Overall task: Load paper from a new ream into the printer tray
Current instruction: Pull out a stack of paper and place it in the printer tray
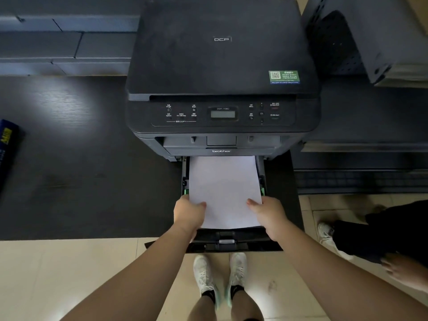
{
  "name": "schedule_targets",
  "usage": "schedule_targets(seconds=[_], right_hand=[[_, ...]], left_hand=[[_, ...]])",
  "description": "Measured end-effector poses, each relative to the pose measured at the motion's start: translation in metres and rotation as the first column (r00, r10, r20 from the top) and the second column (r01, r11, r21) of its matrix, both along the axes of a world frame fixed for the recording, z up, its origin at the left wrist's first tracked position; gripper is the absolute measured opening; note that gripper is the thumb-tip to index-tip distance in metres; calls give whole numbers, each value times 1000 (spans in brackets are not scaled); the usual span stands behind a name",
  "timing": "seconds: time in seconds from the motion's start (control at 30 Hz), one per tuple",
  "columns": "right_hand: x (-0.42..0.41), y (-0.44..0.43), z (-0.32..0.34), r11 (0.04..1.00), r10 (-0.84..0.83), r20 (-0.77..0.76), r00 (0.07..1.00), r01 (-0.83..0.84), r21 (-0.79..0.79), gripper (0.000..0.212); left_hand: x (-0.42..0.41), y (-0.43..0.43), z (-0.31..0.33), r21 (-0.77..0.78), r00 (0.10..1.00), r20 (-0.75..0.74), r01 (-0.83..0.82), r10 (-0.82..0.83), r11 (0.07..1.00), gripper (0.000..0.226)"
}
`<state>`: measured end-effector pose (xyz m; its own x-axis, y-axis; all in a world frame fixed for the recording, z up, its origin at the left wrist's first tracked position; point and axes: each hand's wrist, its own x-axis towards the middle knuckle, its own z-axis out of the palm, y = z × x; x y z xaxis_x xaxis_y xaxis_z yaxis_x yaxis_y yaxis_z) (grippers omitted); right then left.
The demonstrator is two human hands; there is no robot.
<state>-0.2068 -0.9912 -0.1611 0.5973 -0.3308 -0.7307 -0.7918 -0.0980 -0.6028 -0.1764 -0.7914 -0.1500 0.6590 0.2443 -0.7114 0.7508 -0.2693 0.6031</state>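
Observation:
A black printer [222, 66] stands on a dark desk [81, 158]. Its paper tray [231, 242] is pulled out toward me over the desk's front edge. A white stack of paper [224, 188] lies in the tray, its far end under the printer's front. My left hand [188, 215] grips the stack's near left corner, thumb on top. My right hand [268, 216] grips the near right corner the same way. Green side guides [186, 191] show at both edges of the stack.
A blue ream wrapper [8, 144] lies at the desk's left edge. A grey perforated box [352, 38] stands right of the printer. Another person [379, 237] in dark clothing stands on the tiled floor at the right. My own feet [220, 276] are below the tray.

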Motion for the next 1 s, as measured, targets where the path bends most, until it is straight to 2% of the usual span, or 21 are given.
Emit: schedule_targets(seconds=[0.1,0.2,0.27,0.37,0.5,0.57,0.63,0.77,0.9,0.97,1.0], right_hand=[[-6,-1,6,1000,12,-44,999,-12,-9,33],[-18,-1,16,994,-48,-123,991,59,89,21],[-25,-1,18,999,-20,-117,993,26,44,10],[-31,1,18,999,7,-98,995,-10,-31,23],[-31,5,18,997,0,-73,997,-6,-78,22],[-32,6,17,994,26,-69,997,-33,-100,15],[-34,5,20,992,58,-64,996,-65,-105,17],[-40,2,28,970,144,-44,989,-150,-189,17],[-40,3,30,966,129,-23,991,-131,-222,41],[-38,3,26,967,109,-23,994,-111,-231,35],[-37,1,25,959,127,-27,992,-130,-252,24]], left_hand=[[-5,2,-1,26,1000,-6,2,-1,1000,26],[-12,5,4,44,999,-16,32,-32,999,27],[-18,8,7,122,994,-11,113,-113,986,20],[-25,11,9,232,975,16,210,-220,950,12],[-24,8,9,303,944,24,308,-330,902,13],[-26,8,9,316,936,34,322,-350,892,13],[-30,10,10,325,939,49,308,-341,894,15],[-37,14,11,354,940,69,290,-334,889,35],[-37,15,11,393,921,80,323,-382,861,36],[-38,15,13,417,909,73,347,-411,840,35],[-38,16,15,435,902,66,359,-427,826,34]])
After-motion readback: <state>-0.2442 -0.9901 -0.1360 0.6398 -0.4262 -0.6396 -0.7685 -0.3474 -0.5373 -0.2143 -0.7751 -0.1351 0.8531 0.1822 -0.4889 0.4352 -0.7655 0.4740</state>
